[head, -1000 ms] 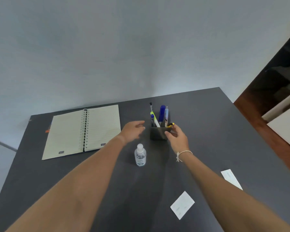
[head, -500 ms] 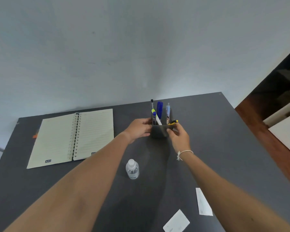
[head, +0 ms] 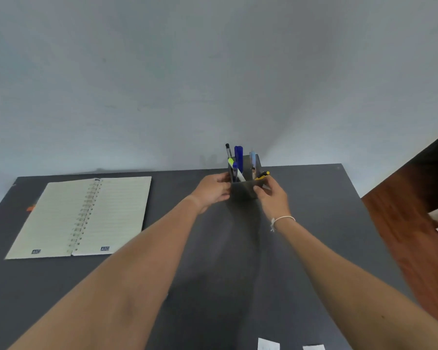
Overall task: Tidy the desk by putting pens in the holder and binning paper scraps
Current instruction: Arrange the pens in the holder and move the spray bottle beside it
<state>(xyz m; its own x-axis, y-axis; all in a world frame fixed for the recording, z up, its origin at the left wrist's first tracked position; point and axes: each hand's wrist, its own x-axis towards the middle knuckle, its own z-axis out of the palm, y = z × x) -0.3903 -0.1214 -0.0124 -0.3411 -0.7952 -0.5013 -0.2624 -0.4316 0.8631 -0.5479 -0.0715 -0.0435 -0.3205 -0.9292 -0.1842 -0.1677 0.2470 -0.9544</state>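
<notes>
A dark grey square pen holder (head: 244, 189) stands near the far edge of the dark desk (head: 314, 223), with several pens (head: 238, 157) sticking up out of it, among them a blue marker and a yellow-tipped one. My left hand (head: 213, 192) grips the holder's left side and my right hand (head: 273, 195) grips its right side. Two white paper scraps (head: 268, 344) (head: 313, 347) lie at the near edge of the desk, cut off by the bottom of the frame.
An open spiral notebook (head: 86, 215) lies flat on the left part of the desk. A pale wall rises right behind the desk. Wooden floor (head: 410, 236) shows past the desk's right edge.
My left hand reached the holder and closed on its left side; both hands now hold it nearer the far edge. The view tilted up, and the small clear bottle dropped out of sight.
</notes>
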